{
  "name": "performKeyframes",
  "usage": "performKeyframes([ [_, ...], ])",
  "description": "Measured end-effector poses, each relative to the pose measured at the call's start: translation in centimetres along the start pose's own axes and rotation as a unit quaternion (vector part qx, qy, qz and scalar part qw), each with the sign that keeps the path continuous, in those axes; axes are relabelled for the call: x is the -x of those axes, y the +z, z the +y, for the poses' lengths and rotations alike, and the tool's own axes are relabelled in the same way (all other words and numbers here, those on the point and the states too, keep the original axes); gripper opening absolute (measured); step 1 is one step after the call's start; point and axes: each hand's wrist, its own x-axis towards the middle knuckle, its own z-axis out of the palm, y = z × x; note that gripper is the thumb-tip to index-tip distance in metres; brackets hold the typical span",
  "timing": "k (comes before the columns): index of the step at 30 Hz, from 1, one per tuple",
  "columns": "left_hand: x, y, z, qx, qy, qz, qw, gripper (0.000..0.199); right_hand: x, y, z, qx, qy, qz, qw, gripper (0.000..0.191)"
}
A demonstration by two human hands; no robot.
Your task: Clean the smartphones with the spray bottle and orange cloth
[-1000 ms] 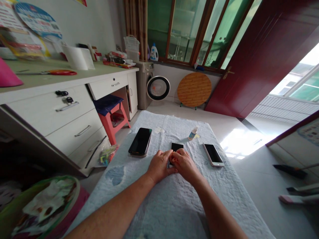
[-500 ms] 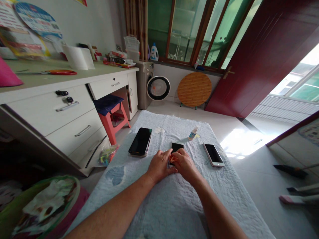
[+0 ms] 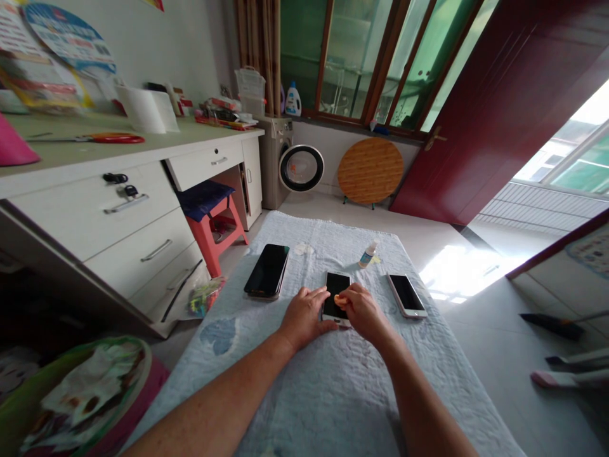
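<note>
The black phone (image 3: 267,271) lies at ten o'clock from the centre phone (image 3: 337,281), whose likely slippery, fragile glass suits an edge hold; the left hand (image 3: 303,318), fingers nearly together, braces its left side. The right hand (image 3: 365,312) pinches a soft-looking orange cloth (image 3: 339,301) on its screen, bottle (image 3: 366,256) at one o'clock, white phone (image 3: 406,296) at three.

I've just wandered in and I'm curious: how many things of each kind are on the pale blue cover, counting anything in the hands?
Phones: 3 (left phone, middle phone, right phone; the left looks thick, and I can't tell if it's stacked)
Small bottle: 1
Orange wad in the right hand: 1
Total: 5
</note>
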Motion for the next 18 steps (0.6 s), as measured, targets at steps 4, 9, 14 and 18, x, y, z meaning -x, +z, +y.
performKeyframes([
  [4, 0.1, 0.2, -0.1, 0.0, 0.002, 0.005, 1.0, 0.062, 0.2, 0.4, -0.8, 0.023, -0.01, -0.011, 1.0, 0.02],
  [9, 0.1, 0.3, -0.2, 0.007, 0.004, 0.009, 1.0, 0.068, 0.2, 1.2, -1.5, 0.057, -0.019, -0.006, 0.998, 0.011],
  [14, 0.0, 0.2, 0.0, 0.0, -0.008, 0.003, 1.0, 0.072, -0.1, 2.2, -1.6, 0.026, -0.032, 0.017, 0.999, 0.015],
  [18, 0.0, 0.5, -0.1, -0.007, -0.021, 0.011, 1.0, 0.083, -0.4, 2.5, -2.3, -0.02, -0.07, 0.035, 0.997, 0.016],
])
